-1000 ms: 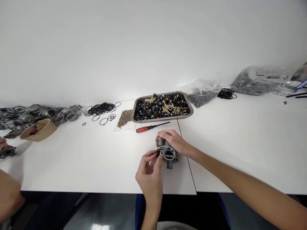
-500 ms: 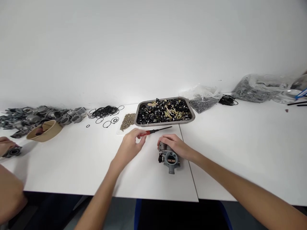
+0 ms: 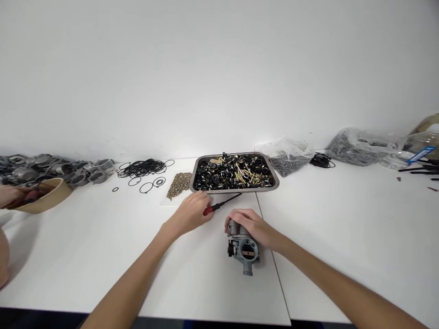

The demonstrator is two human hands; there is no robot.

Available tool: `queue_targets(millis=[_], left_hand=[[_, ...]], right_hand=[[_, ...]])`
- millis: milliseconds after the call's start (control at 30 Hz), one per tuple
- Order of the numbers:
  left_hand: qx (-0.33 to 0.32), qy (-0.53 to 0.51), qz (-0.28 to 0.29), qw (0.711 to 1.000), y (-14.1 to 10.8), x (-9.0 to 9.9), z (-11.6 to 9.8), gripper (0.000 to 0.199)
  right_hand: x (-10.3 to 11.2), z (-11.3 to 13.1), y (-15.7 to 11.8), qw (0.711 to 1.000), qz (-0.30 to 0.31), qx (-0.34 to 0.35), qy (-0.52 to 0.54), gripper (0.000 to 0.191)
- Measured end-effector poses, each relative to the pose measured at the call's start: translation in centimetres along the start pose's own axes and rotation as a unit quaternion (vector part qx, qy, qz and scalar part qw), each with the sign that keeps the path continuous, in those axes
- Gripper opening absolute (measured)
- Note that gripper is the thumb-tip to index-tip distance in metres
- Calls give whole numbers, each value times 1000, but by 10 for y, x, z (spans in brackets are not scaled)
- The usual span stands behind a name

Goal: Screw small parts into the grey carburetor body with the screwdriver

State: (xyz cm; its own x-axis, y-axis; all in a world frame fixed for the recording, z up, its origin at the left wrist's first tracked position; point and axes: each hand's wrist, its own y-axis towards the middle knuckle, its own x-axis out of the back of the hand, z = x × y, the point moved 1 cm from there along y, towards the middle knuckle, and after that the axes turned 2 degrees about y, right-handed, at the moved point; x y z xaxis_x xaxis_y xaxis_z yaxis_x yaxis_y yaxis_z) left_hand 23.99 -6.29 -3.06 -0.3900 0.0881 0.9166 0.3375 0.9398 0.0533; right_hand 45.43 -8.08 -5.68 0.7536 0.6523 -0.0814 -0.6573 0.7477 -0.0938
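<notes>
A red and black screwdriver (image 3: 218, 207) lies at a slant just in front of the tray, and my left hand (image 3: 194, 211) is closed round its red handle. The blade points to the right and away. My right hand (image 3: 252, 225) is wrapped over the far end of a grey metal carburetor (image 3: 247, 251) on the white table. A black round fitting (image 3: 231, 248) sticks out of the carburetor's left side, and its open bore shows a copper-coloured plate inside.
Behind my hands stands a metal tray (image 3: 236, 191) of small black and brass parts. Left of it are brass screws (image 3: 179, 184), black rings (image 3: 144, 167), grey castings (image 3: 37, 168) and a tan bowl (image 3: 55, 201) with another person's hand. Bags (image 3: 363, 145) stand right.
My left hand has closed further round the screwdriver handle, which has tilted. The other person's hand has moved to the tan bowl. The whole view has shifted a little.
</notes>
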Motion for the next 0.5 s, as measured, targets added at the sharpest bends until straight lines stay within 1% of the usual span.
queue_targets(millis=[67, 100, 133, 167, 200, 267, 333, 433, 500], left_hand=[[13, -101, 6, 995, -2, 14, 14, 14], [20, -156, -1, 988, -3, 22, 22, 17], [25, -218, -20, 975, -3, 30, 31, 20], [29, -282, -51, 958, -4, 37, 41, 23], [30, -343, -92, 934, -4, 44, 52, 27], [29, -444, -188, 876, -5, 57, 74, 33], [28, -503, -272, 820, -6, 66, 95, 38], [33, -552, -355, 754, -9, 73, 122, 41], [44, -569, -393, 722, -12, 75, 134, 41]], right_hand=[[-1, 1, 0, 1000, 2, -3, 4, 40], [-1, 1, -1, 1000, 4, -6, 6, 40], [-1, 1, -1, 1000, 6, -10, 7, 40], [-1, 1, -1, 1000, 9, -14, 8, 41], [-1, 1, -1, 1000, 12, -16, 10, 41], [-1, 1, -1, 1000, 16, -16, 11, 42], [-1, 2, -1, 1000, 18, -17, 11, 43], [-2, 3, -2, 1000, 24, -19, -5, 44], [1, 6, -1, 998, 20, -24, -47, 45]])
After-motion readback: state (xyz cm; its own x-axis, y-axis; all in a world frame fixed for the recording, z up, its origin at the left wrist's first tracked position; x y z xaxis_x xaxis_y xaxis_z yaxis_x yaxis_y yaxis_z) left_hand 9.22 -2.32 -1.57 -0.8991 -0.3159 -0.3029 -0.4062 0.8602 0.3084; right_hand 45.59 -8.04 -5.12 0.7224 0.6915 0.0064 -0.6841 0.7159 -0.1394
